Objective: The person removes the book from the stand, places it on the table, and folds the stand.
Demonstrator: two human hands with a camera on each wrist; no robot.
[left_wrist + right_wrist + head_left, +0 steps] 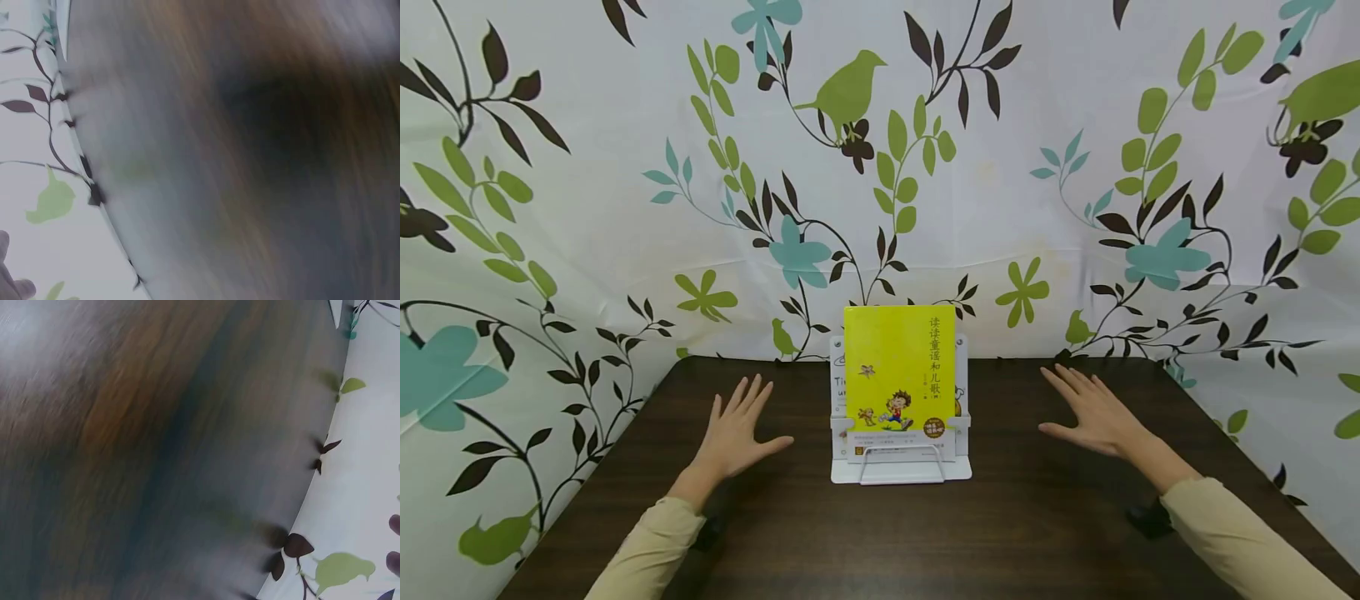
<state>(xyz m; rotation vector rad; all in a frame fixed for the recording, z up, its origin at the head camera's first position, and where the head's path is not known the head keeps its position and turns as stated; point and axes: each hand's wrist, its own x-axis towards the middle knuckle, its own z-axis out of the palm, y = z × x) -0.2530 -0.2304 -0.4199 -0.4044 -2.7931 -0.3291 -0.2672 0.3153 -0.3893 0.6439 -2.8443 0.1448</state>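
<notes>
A yellow book (pixel 898 350) with a column of Chinese characters and a cartoon figure leans upright on a white book stand (pixel 961 471). Side clips and a wire rest at the front keep it in place; the stand's printed back is mostly hidden. Left of the book, my left hand (pixel 733 437) hovers over the table with fingers spread and nothing in them. On the other side my right hand (pixel 1093 417) is held out likewise, fingers straight, apart from the book. In the left wrist view, fingertips (pixel 24 289) show at the lower left; the right wrist view catches fingertips (pixel 394 562) at its edge.
The stand is on a dark brown wooden table (pixel 880 542), whose far edge meets a white cloth (pixel 985 208) patterned with leaves, flowers and birds. This cloth also runs along both sides of the table.
</notes>
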